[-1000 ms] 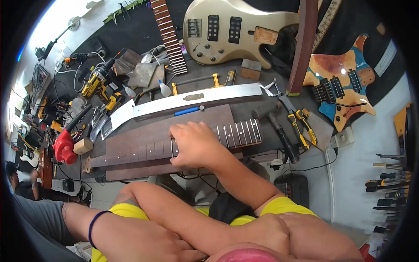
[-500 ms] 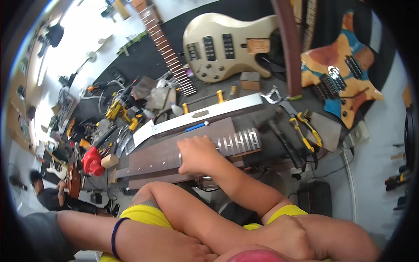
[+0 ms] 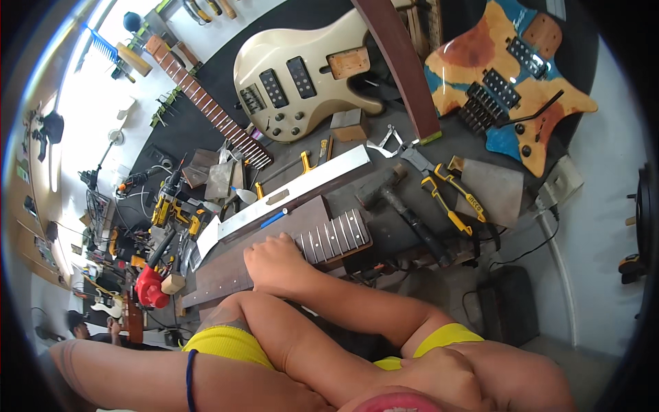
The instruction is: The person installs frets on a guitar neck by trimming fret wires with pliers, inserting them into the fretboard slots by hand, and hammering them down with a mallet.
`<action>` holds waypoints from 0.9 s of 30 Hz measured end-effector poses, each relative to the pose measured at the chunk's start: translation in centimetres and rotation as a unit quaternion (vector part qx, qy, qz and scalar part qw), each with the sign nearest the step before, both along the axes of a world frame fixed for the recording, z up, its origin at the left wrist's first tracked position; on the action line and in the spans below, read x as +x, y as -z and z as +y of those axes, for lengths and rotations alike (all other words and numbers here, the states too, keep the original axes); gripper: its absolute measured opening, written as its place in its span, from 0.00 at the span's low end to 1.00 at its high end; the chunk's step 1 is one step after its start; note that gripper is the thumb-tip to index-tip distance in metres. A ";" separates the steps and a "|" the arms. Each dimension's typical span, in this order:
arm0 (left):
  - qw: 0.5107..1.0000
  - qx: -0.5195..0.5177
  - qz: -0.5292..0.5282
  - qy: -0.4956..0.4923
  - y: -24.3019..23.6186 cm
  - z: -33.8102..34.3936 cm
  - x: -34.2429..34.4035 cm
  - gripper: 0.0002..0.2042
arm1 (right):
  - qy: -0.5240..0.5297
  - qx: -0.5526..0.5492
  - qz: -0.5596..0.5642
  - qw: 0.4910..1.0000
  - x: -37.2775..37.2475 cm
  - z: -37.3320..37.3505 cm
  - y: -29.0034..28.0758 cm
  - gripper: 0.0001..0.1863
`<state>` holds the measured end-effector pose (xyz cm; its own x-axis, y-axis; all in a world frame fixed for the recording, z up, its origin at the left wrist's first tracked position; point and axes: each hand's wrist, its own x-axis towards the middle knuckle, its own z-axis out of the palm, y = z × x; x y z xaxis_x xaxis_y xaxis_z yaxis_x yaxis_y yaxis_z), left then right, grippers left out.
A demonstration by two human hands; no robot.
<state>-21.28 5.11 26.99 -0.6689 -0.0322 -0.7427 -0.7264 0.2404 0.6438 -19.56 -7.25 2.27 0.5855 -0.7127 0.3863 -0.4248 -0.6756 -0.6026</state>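
A dark guitar fretboard [image 3: 214, 286] with pale dot inlays lies across the near bench. Metal frets [image 3: 333, 238] cover its right end, while its left part shows none. My right hand [image 3: 276, 264] rests on the fretboard just left of the frets, with its fingers bent and close together. Whatever may be under the fingertips is hidden. My left forearm [image 3: 309, 343] crosses low in front of me, and its fingers cannot be made out. A blue pen-like stick [image 3: 274, 218] lies just beyond my right hand, beside a long silver straightedge bar [image 3: 295, 190].
Right of the fretboard lie a hammer [image 3: 405, 213] and yellow-handled cutters [image 3: 449, 196]. Behind stand a gold bass body [image 3: 316, 69], a blue-and-wood guitar body [image 3: 508, 89] and a fretted neck [image 3: 213, 110]. Left are a red blower [image 3: 149, 287], a yellow drill [image 3: 165, 204] and another person [image 3: 86, 328].
My view has swung, so the bench things sit further left in the picture. My right hand stays on the fretboard beside the frets, its fingers now resting lower and closer together.
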 end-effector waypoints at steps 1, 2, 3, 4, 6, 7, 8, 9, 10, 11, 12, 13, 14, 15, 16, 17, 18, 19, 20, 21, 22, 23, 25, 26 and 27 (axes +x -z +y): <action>1.000 0.004 -0.006 -0.002 -0.1 -0.3 -0.3 0.22 | 0.007 0.002 -0.003 1.000 0.3 -0.1 0.1 0.28; 1.000 0.007 -0.011 -0.004 -0.2 -0.5 -0.5 0.21 | 0.014 0.003 -0.004 1.000 0.5 -0.3 0.1 0.27; 1.000 0.009 -0.013 -0.005 -0.3 -0.8 -0.7 0.21 | 0.013 0.007 -0.010 1.000 0.6 -0.5 0.3 0.27; 1.000 0.010 -0.013 -0.008 -0.5 -0.9 -0.4 0.21 | 0.005 0.003 -0.004 1.000 0.5 -0.4 -0.1 0.26; 1.000 0.014 -0.012 -0.008 -0.6 -0.7 -0.3 0.21 | -0.009 0.004 0.010 1.000 -0.1 -0.2 -0.4 0.25; 1.000 0.011 -0.009 -0.006 -0.6 -0.8 -0.4 0.21 | -0.004 -0.015 0.007 1.000 -0.3 -0.5 -0.4 0.24; 1.000 0.009 -0.008 -0.005 -0.7 -0.8 -0.4 0.21 | 0.001 -0.034 0.004 0.999 -0.3 -0.4 -0.5 0.24; 1.000 0.009 -0.009 -0.007 -0.7 -0.8 -0.4 0.21 | -0.009 -0.037 0.011 0.999 0.0 0.3 -0.5 0.24; 1.000 0.001 -0.013 -0.010 -0.6 -1.0 -0.4 0.21 | -0.007 -0.030 0.007 1.000 0.0 0.0 -0.6 0.23; 1.000 -0.004 -0.014 -0.019 -0.4 -0.9 -0.4 0.21 | -0.005 -0.023 0.001 1.000 0.0 -0.4 -0.6 0.22; 1.000 -0.001 -0.008 -0.020 -0.1 -1.7 0.0 0.21 | -0.002 -0.003 -0.011 1.000 0.2 -0.7 0.0 0.24; 1.000 0.003 -0.005 -0.016 0.3 -2.7 0.2 0.21 | 0.002 0.001 -0.010 1.000 0.2 -1.0 0.6 0.24; 1.000 0.008 -0.003 -0.007 0.7 -3.8 0.1 0.21 | 0.020 -0.016 -0.009 1.000 0.1 -1.4 1.2 0.23; 1.000 0.017 -0.003 -0.003 1.0 -4.2 0.2 0.20 | 0.035 -0.029 -0.015 0.999 0.5 -1.3 1.7 0.22; 1.000 0.003 -0.014 -0.022 0.1 -2.7 0.2 0.20 | 0.010 -0.032 -0.034 0.999 1.2 -0.2 0.4 0.22; 1.000 0.011 -0.008 -0.011 0.2 -3.4 0.2 0.20 | 0.020 -0.045 -0.038 0.998 0.1 -0.3 0.1 0.20; 1.000 0.028 -0.008 0.004 0.2 -4.2 0.0 0.20 | 0.031 -0.058 -0.041 0.997 -0.3 0.2 0.0 0.18; 0.999 0.034 -0.019 0.023 0.3 -5.2 -1.0 0.20 | 0.044 -0.059 -0.038 0.997 -0.5 -0.4 0.7 0.18; 0.999 0.016 -0.049 0.010 0.0 -4.4 -2.4 0.20 | 0.016 -0.072 -0.050 0.996 1.0 0.0 1.0 0.17; 0.997 0.018 -0.074 0.014 0.1 -4.7 -3.5 0.20 | 0.005 -0.068 -0.052 0.996 1.7 0.1 1.6 0.17; 0.996 0.015 -0.088 0.015 0.2 -5.2 -4.3 0.20 | 0.010 -0.075 -0.053 0.996 1.8 0.0 2.0 0.17; 0.995 0.012 -0.100 0.013 0.2 -6.0 -4.7 0.20 | -0.001 -0.055 -0.041 0.998 2.0 -0.2 2.0 0.19; 0.992 -0.060 0.075 -0.079 1.5 -5.3 0.2 0.25 | -0.009 -0.026 -0.033 0.999 1.3 -0.9 2.0 0.21; 0.934 -0.203 0.128 -0.264 0.8 -4.6 2.9 0.23 | 0.001 -0.022 -0.029 0.999 0.7 -1.0 2.3 0.23; 0.819 -0.335 0.165 -0.436 0.1 -4.4 5.6 0.22 | 0.009 -0.016 -0.022 1.000 0.2 -1.2 2.8 0.25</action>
